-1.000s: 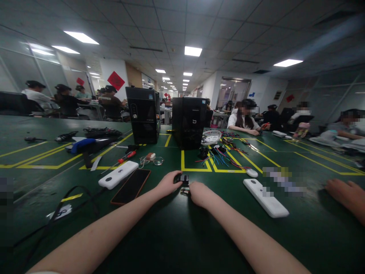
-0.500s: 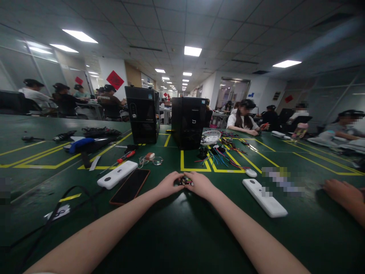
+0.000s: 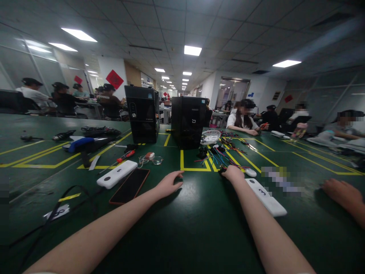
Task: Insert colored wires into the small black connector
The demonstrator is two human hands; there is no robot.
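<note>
My left hand (image 3: 171,183) rests over the green table with its fingers apart and nothing in them. Farther right, my right hand (image 3: 233,175) has its fingers closed on a small dark bundle of wires (image 3: 222,170), mostly hidden by the fingers. Just beyond it lie loose red, blue and black wires (image 3: 218,156) on the yellow-taped area. A white computer mouse (image 3: 251,172) sits right beside my right hand. The white power bank marked 3 (image 3: 266,198) is partly behind my right wrist.
Two black computer towers (image 3: 142,114) stand at the back, near a white basket (image 3: 210,137). A phone (image 3: 130,186), a white power bank (image 3: 116,175), glasses (image 3: 157,161) and a red screwdriver (image 3: 126,156) lie left. Another person's hand (image 3: 339,194) rests at the right edge.
My hands were together around the small wire bundle at the middle. My right hand has moved right toward the loose wires with the bundle; my left hand stays behind, its fingers now apart.
</note>
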